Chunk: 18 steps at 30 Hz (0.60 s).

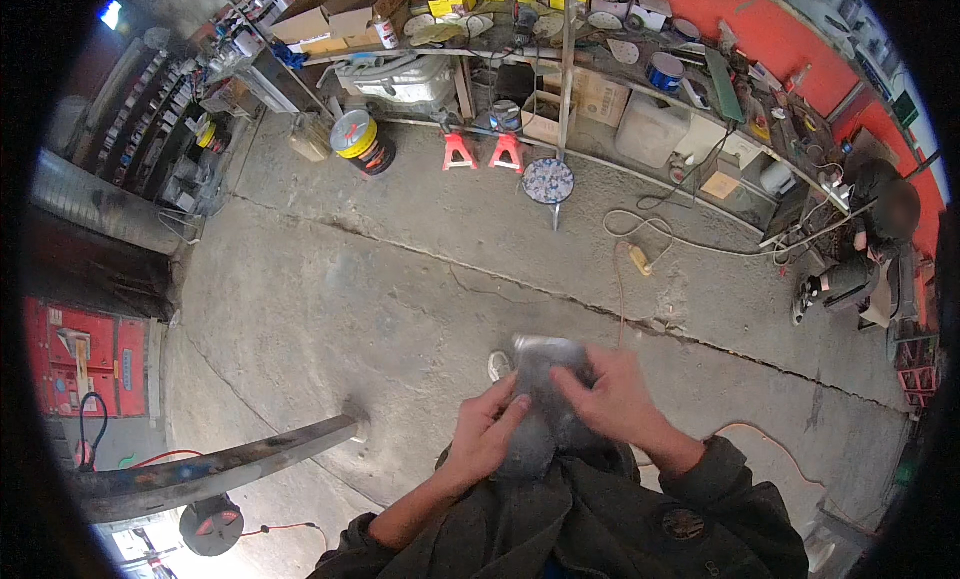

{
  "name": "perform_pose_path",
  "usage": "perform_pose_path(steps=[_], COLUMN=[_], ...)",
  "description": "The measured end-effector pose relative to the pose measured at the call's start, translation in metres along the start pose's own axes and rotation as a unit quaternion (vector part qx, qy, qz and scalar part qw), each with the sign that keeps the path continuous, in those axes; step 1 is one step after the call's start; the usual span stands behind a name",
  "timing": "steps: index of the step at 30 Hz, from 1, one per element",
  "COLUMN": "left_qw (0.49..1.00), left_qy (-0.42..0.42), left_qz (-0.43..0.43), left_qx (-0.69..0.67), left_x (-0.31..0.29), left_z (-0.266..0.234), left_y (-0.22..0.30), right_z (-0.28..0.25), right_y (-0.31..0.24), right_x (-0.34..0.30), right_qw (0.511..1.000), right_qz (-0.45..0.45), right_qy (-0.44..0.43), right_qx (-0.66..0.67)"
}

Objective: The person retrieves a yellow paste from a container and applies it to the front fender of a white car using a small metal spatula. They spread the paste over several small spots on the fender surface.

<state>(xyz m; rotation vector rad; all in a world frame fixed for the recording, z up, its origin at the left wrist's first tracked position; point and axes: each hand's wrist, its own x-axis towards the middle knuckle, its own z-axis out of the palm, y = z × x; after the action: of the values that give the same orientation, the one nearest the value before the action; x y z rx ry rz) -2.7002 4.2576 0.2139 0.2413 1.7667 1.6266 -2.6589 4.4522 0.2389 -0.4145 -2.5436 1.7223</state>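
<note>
In front of my body I hold a grey flat piece [545, 404] with a pale, shiny far edge. It looks like a sheet or a pouch, but blur hides its exact kind. My left hand [488, 431] grips its left edge, thumb lying on top. On the opposite edge my right hand [612, 397] is closed, its thumb across the upper face and its fingers smeared by motion. The piece hangs above my lap, and a light shoe [500, 366] shows just beyond it.
A metal beam [230, 469] juts in at lower left near a red cabinet [90, 354]. Ahead stand a cluttered workbench [640, 79], a bucket [362, 142], red jack stands [459, 151] and a round stool [548, 181]. Cords cross the cracked floor. Another person [870, 244] sits far right.
</note>
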Motion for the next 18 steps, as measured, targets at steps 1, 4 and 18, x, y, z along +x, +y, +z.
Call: perform_pose_path(steps=[1,4,18], left_qw=[1.0,1.0,1.0], left_qy=[0.005,0.004,-0.007], left_qz=[0.006,0.019,0.013], left_qx=[-0.004,0.003,0.003], left_x=[-0.007,-0.003,0.003], left_z=[0.005,0.008,0.002], left_y=[0.012,0.022,0.023], right_z=[0.002,0.002,0.01], right_y=[0.0,0.006,-0.011], right_x=[-0.003,-0.003,-0.008], right_qw=[1.0,0.999,0.997], right_qz=[0.012,-0.034,0.0], right_qy=[0.021,0.023,0.039], right_qx=[-0.013,-0.026,0.066])
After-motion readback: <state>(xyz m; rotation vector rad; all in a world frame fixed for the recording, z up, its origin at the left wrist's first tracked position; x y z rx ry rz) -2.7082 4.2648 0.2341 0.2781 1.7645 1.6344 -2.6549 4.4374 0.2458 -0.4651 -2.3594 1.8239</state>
